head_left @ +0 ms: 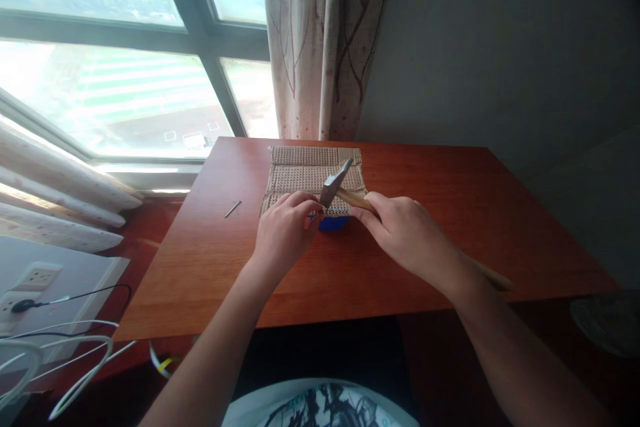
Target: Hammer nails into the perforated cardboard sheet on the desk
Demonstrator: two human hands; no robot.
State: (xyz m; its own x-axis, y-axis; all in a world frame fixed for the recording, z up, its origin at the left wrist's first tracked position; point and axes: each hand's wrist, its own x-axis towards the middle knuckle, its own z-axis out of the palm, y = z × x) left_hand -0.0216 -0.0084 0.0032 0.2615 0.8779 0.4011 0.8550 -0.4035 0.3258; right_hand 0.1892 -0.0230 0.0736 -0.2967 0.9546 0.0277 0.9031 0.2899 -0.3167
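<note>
My right hand (405, 233) is wrapped round the wooden handle of a hammer (336, 181), close below its grey metal head, which sits over the near edge of a tan perforated block (313, 173) on the wooden table (450, 200). My left hand (285, 230) is pinched shut at that same edge, right beside the hammer head; what it pinches is too small to make out. A blue object (333, 223) peeks out between the two hands, under the block's near edge. The handle's end (495, 278) sticks out past my right wrist.
A loose nail (233, 209) lies on the table left of the block. A curtain (325, 40) hangs behind the table beside a window (115, 67). Left of the table are a wall socket (35, 277) and white cables (75, 353).
</note>
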